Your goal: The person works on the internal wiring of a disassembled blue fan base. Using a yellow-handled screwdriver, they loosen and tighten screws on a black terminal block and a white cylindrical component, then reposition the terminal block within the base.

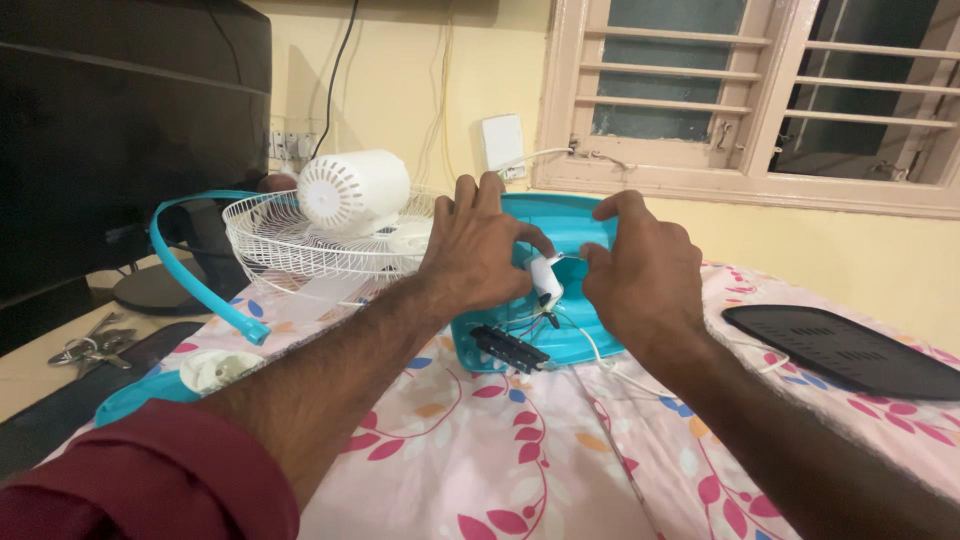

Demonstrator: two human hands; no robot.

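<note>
While both hands work at the turquoise fan base (pixel 560 225), which lies on the bed under a pink floral sheet (pixel 500 440), the left hand (pixel 480 250) rests on the left part of the base with its fingers bent and close together, and its thumb and first finger pinch a small white part (pixel 546 280) at the middle of the base. The right hand (pixel 640 270) is just beside it, on the other side of the white part, with the fingers curled over the upper rim of the base; I cannot tell if it grips the rim or only presses on it. Below the two hands, thin coloured wires (pixel 535 325) come out from the base, and a black switch block (pixel 510 350) hangs at its lower edge, touching the sheet. A white cable (pixel 600 355) runs under the right hand. To the left of the left hand stand a white wire fan guard (pixel 300 250) and a white motor housing (pixel 355 190) on it. A turquoise ring (pixel 185 265) lies further left. To the right of the right hand, well apart, lies a black flat cover (pixel 850 350). Some keys (pixel 85 350) are on the worktop at the far left.
</note>
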